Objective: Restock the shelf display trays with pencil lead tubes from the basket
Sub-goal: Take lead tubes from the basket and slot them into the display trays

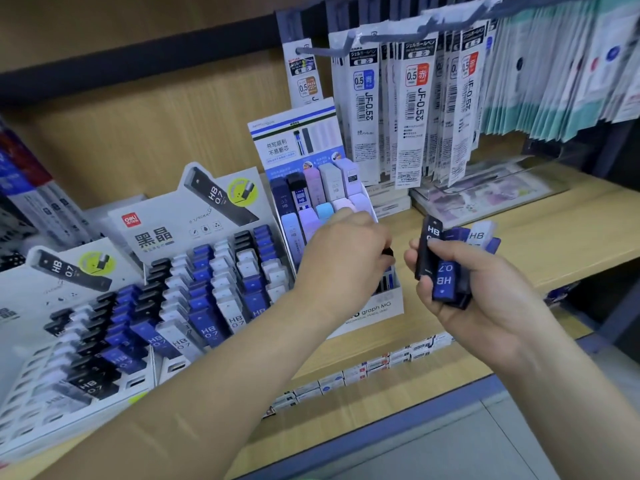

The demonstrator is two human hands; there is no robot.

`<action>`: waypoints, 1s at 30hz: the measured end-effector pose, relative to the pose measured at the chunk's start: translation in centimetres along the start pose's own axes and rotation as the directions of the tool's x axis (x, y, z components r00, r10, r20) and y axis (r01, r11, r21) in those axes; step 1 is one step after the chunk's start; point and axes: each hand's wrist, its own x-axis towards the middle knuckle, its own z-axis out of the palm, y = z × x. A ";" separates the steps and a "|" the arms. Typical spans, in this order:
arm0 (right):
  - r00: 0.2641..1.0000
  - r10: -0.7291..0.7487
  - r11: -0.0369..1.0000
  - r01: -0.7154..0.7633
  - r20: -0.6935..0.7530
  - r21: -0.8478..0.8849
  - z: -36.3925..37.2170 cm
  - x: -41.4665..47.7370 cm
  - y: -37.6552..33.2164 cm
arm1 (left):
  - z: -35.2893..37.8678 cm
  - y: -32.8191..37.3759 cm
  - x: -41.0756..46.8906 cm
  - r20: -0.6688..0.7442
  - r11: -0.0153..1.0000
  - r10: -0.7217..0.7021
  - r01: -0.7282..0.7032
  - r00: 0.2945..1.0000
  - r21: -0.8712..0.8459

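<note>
Head view: at centre right we see the right hand (485,292), fingers clamped round a fan of flat, glossy pencil lead tubes (445,271) in blue, black and white. Just left of it, the left hand (341,258) curls on a mostly hidden black tube (388,252). At lower left, stepped cardboard display trays (214,282) hold rows of rectangular tubes. Beyond, plastic refill packs (414,98) hang above the wooden shelf (554,237).

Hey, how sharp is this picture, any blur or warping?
Head view: the wide-angle lens bows the shelf edge; the display tray at far left blurs; print on the refill packs and the tubes in the right hand reads clearly; even light, no strong glare.
</note>
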 end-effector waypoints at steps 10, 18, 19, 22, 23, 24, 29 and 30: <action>0.992 0.013 0.993 0.002 0.124 -0.119 0.6 -0.4 0.6 | -2.6 2.4 -3.9 0.091 0.522 -0.348 0.274 0.933 -0.807; 0.976 -0.016 0.925 0.096 0.215 -0.367 1.2 -1.1 1.0 | -4.6 -0.1 -5.2 0.315 0.165 -0.412 0.410 0.855 -0.897; 0.977 -0.020 0.913 0.105 0.214 -0.393 1.3 -1.1 1.1 | -4.8 -0.4 -5.2 0.327 0.171 -0.410 0.424 0.852 -0.890; 0.974 -0.063 0.854 0.165 0.216 -0.493 1.4 -1.2 1.5 | -5.3 -0.7 -5.4 0.341 0.182 -0.409 0.441 0.847 -0.879; 0.973 -0.086 0.827 0.189 0.212 -0.530 1.5 -1.1 1.6 | -5.5 -0.8 -5.4 0.334 0.187 -0.415 0.438 0.846 -0.879; 0.973 -0.104 0.811 0.202 0.204 -0.549 1.5 -1.1 1.6 | -5.7 -0.9 -5.5 0.315 0.191 -0.429 0.426 0.847 -0.885; 0.999 -0.031 0.964 0.041 0.041 -0.261 1.1 -0.3 1.4 | -7.6 -4.0 -4.8 0.045 0.364 -0.564 0.297 0.824 -0.883; 0.999 -0.002 0.988 0.009 0.041 -0.157 1.0 -0.2 1.3 | -7.8 -4.5 -4.7 -0.005 0.439 -0.564 0.294 0.826 -0.849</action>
